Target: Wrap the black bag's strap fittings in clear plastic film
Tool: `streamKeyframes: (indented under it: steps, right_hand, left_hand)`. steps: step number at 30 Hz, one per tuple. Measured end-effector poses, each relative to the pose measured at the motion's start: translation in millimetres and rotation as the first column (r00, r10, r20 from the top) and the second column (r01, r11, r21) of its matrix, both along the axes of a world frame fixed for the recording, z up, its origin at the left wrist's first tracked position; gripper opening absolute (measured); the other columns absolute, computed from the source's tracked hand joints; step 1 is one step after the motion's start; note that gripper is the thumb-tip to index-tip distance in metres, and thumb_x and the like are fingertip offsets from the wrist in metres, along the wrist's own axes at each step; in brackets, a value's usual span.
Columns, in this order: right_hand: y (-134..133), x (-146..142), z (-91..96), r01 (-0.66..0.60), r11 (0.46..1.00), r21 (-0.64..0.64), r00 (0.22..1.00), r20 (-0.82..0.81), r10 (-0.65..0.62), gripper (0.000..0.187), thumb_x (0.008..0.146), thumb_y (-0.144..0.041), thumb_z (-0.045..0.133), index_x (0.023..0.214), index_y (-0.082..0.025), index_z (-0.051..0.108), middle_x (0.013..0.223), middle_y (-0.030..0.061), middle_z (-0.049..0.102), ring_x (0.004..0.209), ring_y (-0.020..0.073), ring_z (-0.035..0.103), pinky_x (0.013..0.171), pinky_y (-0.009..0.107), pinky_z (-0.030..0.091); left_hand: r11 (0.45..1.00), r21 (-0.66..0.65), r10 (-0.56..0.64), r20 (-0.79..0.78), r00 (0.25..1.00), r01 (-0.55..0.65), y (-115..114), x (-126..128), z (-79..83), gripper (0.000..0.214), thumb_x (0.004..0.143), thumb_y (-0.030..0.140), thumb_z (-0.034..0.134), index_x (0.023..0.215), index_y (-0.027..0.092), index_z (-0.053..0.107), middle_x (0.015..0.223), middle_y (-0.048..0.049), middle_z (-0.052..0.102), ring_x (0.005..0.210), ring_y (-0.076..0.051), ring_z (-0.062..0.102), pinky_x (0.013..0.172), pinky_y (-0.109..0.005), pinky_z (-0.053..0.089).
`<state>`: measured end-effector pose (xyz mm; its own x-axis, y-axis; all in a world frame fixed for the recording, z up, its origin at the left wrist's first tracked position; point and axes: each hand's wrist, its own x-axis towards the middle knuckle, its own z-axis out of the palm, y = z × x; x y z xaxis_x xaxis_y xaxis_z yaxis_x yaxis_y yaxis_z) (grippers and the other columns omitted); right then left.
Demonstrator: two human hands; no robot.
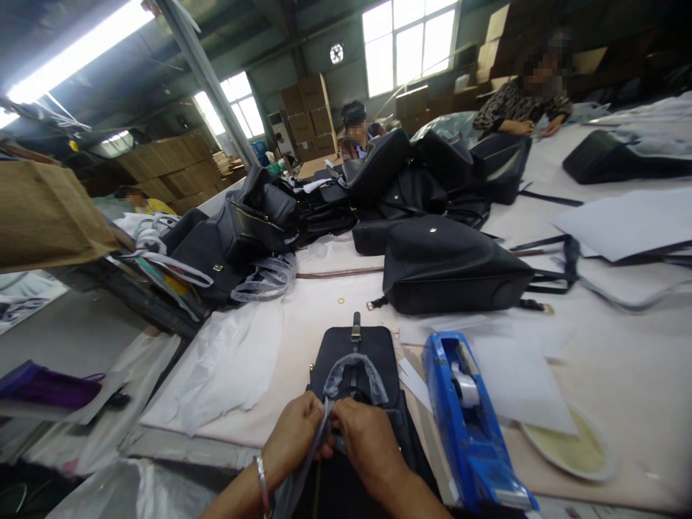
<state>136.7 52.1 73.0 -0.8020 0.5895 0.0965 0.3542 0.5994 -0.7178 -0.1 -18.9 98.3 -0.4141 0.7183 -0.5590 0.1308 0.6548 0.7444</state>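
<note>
A black backpack (354,342) lies in front of me at the table edge, a buckled strap at its top. Clear plastic wrap (354,360) covers its looped carry handle. My left hand (300,429) is closed, pinching a strip of this plastic at the left end of the loop. Right beside it, my right hand (367,432) is also closed, its fingers curled on the same plastic strip. The strip hangs down past my left wrist. The fingertips of both hands nearly meet, and partly hide the lower end of the handle.
A blue tape dispenser (470,432) stands right of the backpack, near a round shallow dish (578,447). Another black bag (448,267) lies beyond, before a pile of black bags (378,180). White sheets (627,220) lie right. A co-worker (522,101) stands across the table.
</note>
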Motion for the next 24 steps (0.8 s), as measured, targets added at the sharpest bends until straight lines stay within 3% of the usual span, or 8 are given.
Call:
streamKeyframes:
  steps: [4, 7, 9, 13, 19, 24]
  right_hand:
    - [10, 10, 10.1, 0.060, 0.995, -0.074, 0.996, -0.062, -0.064, 0.022, 0.092, -0.009, 0.047, 0.095, -0.023, 0.064, 0.089, -0.0003, 0.069, 0.080, 0.0153, 0.067, 0.069, 0.023, 0.045]
    - [24, 15, 15.0, 0.203, 0.979, 0.033, 0.978, -0.048, -0.202, 0.032, 0.091, -0.006, 0.047, 0.116, -0.022, 0.059, 0.105, 0.0046, 0.065, 0.094, 0.0189, 0.064, 0.078, 0.027, 0.047]
    - [30, 13, 13.3, 0.188, 0.976, 0.111, 0.982, 0.001, -0.189, 0.039, 0.089, -0.003, 0.050, 0.121, -0.023, 0.057, 0.109, 0.0057, 0.062, 0.097, 0.0204, 0.062, 0.079, 0.029, 0.048]
    - [27, 5, 2.3, 0.081, 0.981, 0.179, 0.994, 0.059, -0.093, 0.026, 0.089, -0.005, 0.053, 0.103, -0.023, 0.065, 0.095, 0.0025, 0.064, 0.091, 0.0201, 0.061, 0.078, 0.030, 0.048]
    - [16, 7, -2.6, -0.011, 0.969, 0.246, 0.999, 0.051, -0.002, 0.011, 0.087, -0.011, 0.061, 0.090, -0.021, 0.063, 0.091, 0.0021, 0.064, 0.088, 0.0213, 0.058, 0.078, 0.032, 0.047]
    - [27, 16, -2.3, 0.125, 0.972, 0.199, 0.988, 0.064, -0.140, 0.025, 0.086, 0.000, 0.052, 0.100, -0.019, 0.061, 0.098, 0.0055, 0.063, 0.091, 0.0213, 0.059, 0.079, 0.032, 0.048]
  left_hand:
    - [1.000, 0.009, -0.012, -0.004, 1.000, 0.012, 3, -3, 0.6, 0.022, 0.090, 0.037, 0.040, 0.078, 0.020, 0.046, 0.058, -0.0040, 0.070, 0.043, -0.015, 0.064, 0.039, -0.020, 0.042]
    - [1.000, 0.010, -0.018, -0.024, 1.000, 0.018, 3, -4, 0.5, 0.021, 0.090, 0.035, 0.039, 0.078, 0.020, 0.046, 0.059, -0.0039, 0.071, 0.042, -0.014, 0.064, 0.037, -0.019, 0.040]
    - [1.000, 0.005, -0.017, -0.037, 0.999, 0.017, 2, -4, 0.0, 0.019, 0.090, 0.034, 0.039, 0.077, 0.021, 0.045, 0.059, -0.0035, 0.070, 0.043, -0.015, 0.064, 0.037, -0.019, 0.040]
    - [1.000, -0.001, -0.011, -0.060, 0.998, 0.011, 3, -3, -1.7, 0.017, 0.090, 0.032, 0.039, 0.077, 0.022, 0.044, 0.059, -0.0028, 0.070, 0.045, -0.016, 0.066, 0.038, -0.019, 0.040]
    - [0.999, 0.007, -0.044, -0.071, 0.997, 0.044, 11, 3, -3.0, 0.017, 0.090, 0.034, 0.040, 0.077, 0.022, 0.043, 0.056, -0.0018, 0.069, 0.045, -0.018, 0.066, 0.039, -0.022, 0.043]
    - [0.997, 0.009, -0.074, -0.070, 0.995, 0.075, 15, 3, -6.3, 0.017, 0.090, 0.035, 0.039, 0.078, 0.023, 0.044, 0.059, -0.0014, 0.071, 0.048, -0.020, 0.068, 0.042, -0.025, 0.045]
